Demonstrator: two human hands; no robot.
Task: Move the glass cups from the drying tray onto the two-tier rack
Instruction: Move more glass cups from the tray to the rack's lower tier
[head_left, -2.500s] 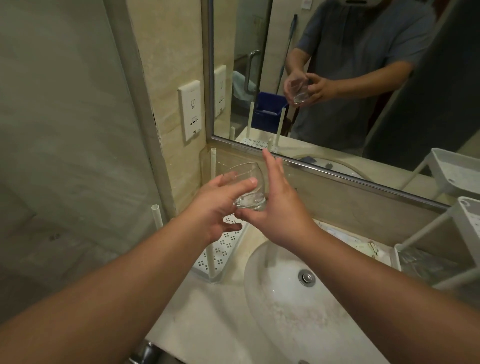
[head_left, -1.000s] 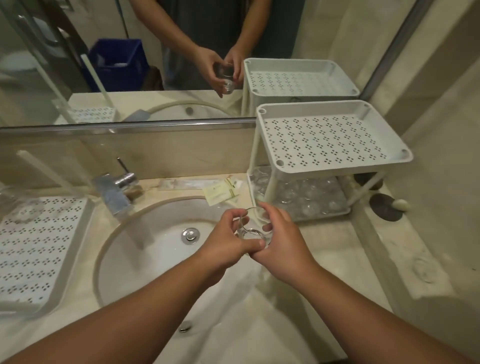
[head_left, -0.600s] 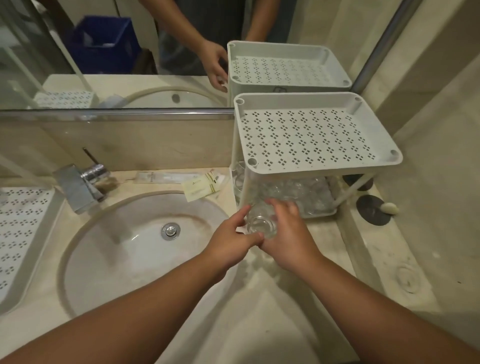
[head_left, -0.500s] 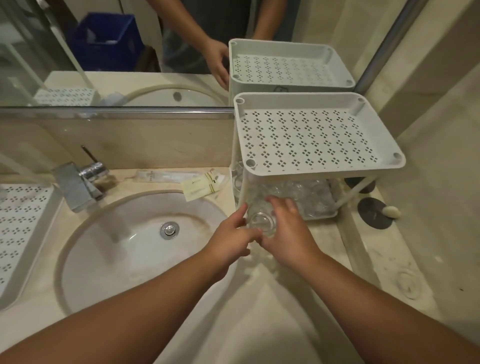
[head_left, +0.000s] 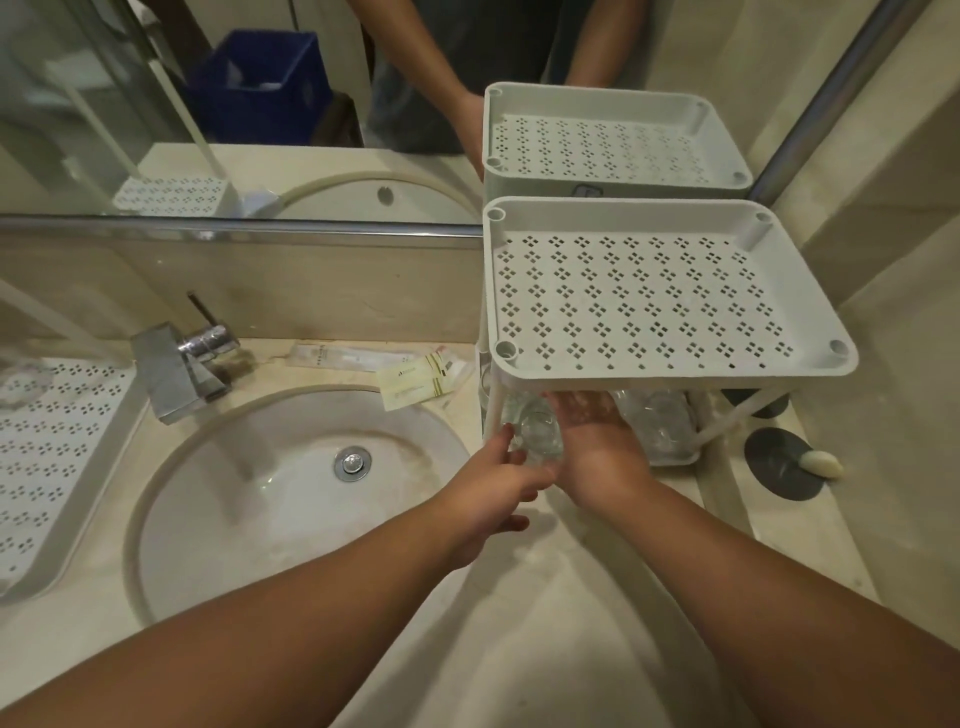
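Both hands are carrying the glass cup further in than half a second ago, so that it is now passing under the front edge of the top shelf of the two-tier rack instead of hanging in front of it.

Seen from the head camera, the right hand is reaching beneath that shelf, its palm lying against the cup's right side; its fingers are hidden under the shelf, so I cannot tell whether they are curling round the glass. The left hand is staying at the cup's left, fingers fairly straight and spread, fingertips touching the glass near the rack's front left post. Other clear cups are already sitting on the lower shelf to the right. At the far left, the drying tray is lying on the bench, with what seems to be one more glass at its back corner.

To finish this step well, the cup probably needs lowering level into the free spot beside the post, clear of its neighbours, with the left hand steadying it until the base is resting flat.
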